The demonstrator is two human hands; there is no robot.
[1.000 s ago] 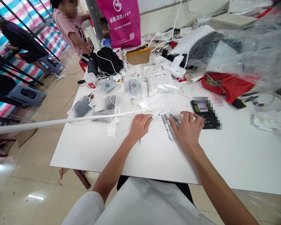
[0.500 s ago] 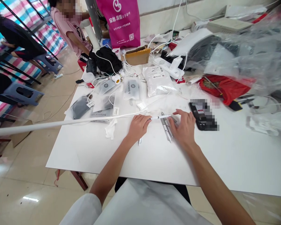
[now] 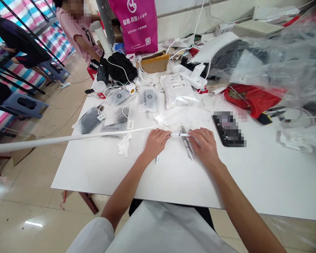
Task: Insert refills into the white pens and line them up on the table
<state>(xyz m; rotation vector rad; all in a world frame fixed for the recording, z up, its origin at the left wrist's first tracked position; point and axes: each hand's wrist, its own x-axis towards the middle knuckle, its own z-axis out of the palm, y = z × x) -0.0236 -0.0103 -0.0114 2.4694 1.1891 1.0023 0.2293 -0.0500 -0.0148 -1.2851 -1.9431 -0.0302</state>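
On the white table (image 3: 173, 175) my left hand (image 3: 156, 142) is closed around a white pen (image 3: 179, 134); its tip sticks out to the right and its other end shows below the hand. My right hand (image 3: 204, 146) pinches the tip end of that same pen with curled fingers. Under and beside my right hand lie two or three silver-grey pens (image 3: 186, 144). A crumpled white tissue (image 3: 125, 144) lies left of my left hand.
A long white tube (image 3: 55, 140) runs from the left edge toward my left hand. Bagged items (image 3: 147, 98), cables, a cardboard box (image 3: 155, 62), a dark phone-like device (image 3: 228, 128), a red bag (image 3: 252, 96) and clear plastic crowd the far side. People sit by stools (image 3: 23, 103) at left.
My right hand moved left from flat over the grey pens and closed on the white pen's tip. The pen turned level. My left hand stayed put.
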